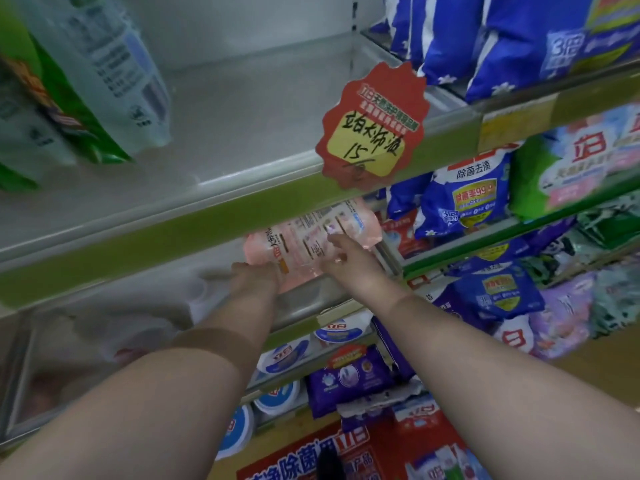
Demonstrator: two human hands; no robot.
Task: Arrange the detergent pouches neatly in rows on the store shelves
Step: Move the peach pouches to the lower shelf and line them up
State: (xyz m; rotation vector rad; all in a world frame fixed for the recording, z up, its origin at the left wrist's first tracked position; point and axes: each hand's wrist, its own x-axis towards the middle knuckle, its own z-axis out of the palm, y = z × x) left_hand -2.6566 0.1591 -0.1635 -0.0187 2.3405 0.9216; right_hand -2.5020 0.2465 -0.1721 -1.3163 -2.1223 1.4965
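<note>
head view: two hands, left (258, 277) and right (346, 258), both gripping one pink pouch (311, 237) under a shelf edge (194, 223)

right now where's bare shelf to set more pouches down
Bare: the upper shelf between the green pouches and the red price tag. Also the shelf left of the pink pouch held by both hands. Crowded: right bays, packed with blue pouches.
</note>
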